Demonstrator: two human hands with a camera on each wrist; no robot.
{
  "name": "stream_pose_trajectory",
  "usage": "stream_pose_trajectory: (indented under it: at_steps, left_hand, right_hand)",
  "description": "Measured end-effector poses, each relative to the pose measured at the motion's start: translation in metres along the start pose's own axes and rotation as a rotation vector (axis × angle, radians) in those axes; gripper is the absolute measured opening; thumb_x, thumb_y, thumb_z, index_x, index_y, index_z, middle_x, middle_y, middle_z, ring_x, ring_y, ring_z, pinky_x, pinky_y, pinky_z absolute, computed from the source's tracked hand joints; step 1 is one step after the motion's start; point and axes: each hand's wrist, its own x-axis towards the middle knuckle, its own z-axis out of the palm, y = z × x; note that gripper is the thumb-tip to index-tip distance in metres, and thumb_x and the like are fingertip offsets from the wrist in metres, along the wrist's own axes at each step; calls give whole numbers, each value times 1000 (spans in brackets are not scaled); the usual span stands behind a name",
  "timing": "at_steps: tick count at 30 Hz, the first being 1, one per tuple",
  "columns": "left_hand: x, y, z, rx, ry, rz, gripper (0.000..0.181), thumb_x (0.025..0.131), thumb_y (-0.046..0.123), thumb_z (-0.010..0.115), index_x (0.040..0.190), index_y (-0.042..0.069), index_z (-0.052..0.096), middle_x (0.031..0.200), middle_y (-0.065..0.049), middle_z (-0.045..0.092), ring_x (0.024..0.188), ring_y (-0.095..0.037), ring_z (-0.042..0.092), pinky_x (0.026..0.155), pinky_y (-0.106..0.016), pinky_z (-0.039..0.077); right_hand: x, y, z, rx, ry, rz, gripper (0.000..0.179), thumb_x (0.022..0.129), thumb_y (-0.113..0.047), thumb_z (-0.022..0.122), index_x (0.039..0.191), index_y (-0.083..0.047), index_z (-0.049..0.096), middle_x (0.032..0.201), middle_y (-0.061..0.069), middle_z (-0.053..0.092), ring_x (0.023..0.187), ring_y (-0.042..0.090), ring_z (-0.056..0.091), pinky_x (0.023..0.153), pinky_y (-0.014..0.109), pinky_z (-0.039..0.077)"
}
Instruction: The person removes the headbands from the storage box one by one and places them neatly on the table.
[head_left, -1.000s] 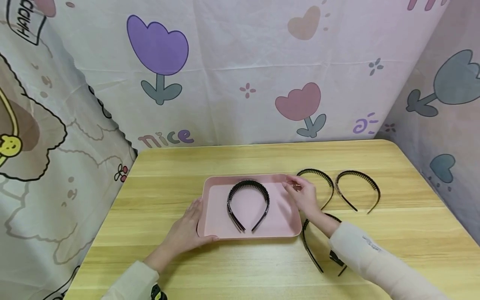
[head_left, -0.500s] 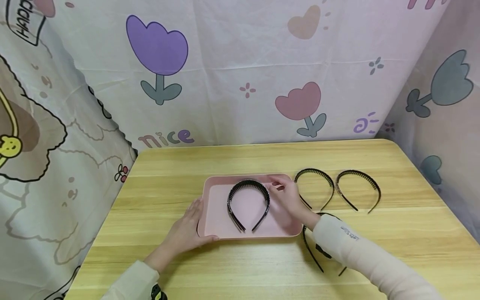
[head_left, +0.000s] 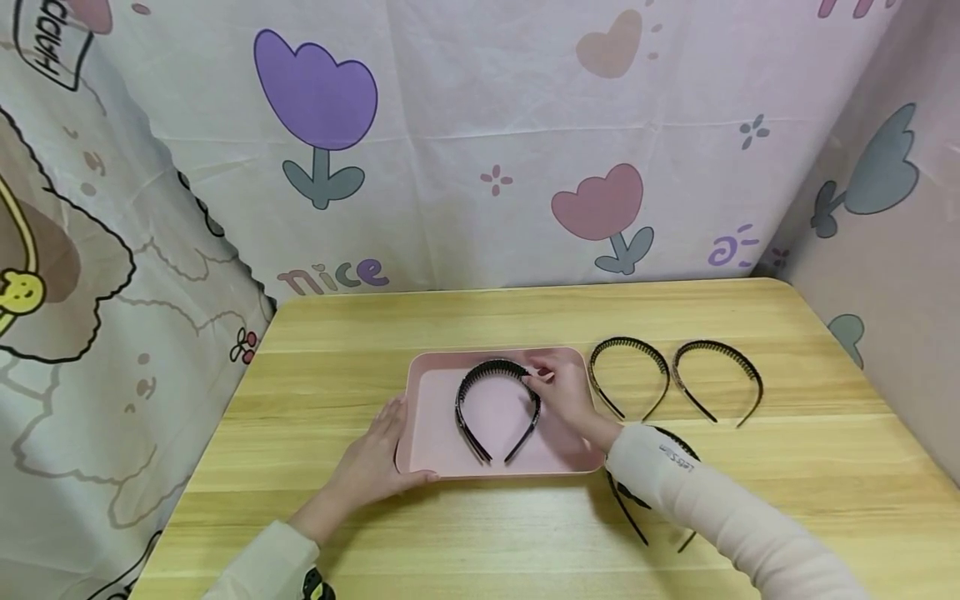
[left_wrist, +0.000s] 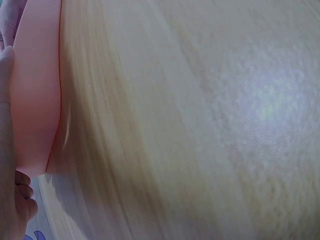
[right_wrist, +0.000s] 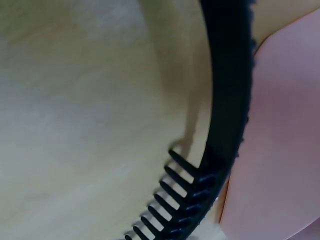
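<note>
A shallow pink tray (head_left: 438, 429) lies on the table with black toothed headbands (head_left: 462, 425) in it; their doubled left ends suggest more than one, nested together. My left hand (head_left: 367, 462) rests against the tray's near left corner, its fingers along the left side and thumb at the front edge. Over the tray, my right hand (head_left: 566, 392) pinches the upper right of the headbands between thumb and index finger; the fingertips are partly hidden. Under my right forearm lies another headband (head_left: 626, 510), partly covered by the sleeve. It appears close up in the right wrist view.
Two more black headbands, a nearer one (head_left: 660, 367) and a farther one (head_left: 756, 375), lie side by side right of the tray. The wooden table (head_left: 337, 333) meets a printed cloth (head_left: 450, 225) behind, with more cloth on both sides.
My right hand has moved left from the tray's right rim to the headbands inside it, its forearm following. My left hand, the tray and the headbands look unmoved.
</note>
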Motion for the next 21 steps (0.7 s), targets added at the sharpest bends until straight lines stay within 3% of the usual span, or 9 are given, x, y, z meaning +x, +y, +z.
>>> stream_pose_trajectory:
  at_steps: [10,21]
  left_hand:
    - [-1,0,0,2,-2,-6,115,66,66,67,143,-8,24,149,-24,28,138,-37,28,106,-49,37]
    - [0,0,0,0,4,2,116,66,66,67,143,-8,24,148,-24,29,137,-38,29,105,-49,38]
  right_hand:
    - [1,1,3,-37,-86,70,38,73,2,72,111,-1,67,91,17,70,72,20,64,57,20,53]
    - [-1,-1,4,-80,-72,50,34,73,5,71,106,1,68,85,16,70,68,18,63,54,19,51]
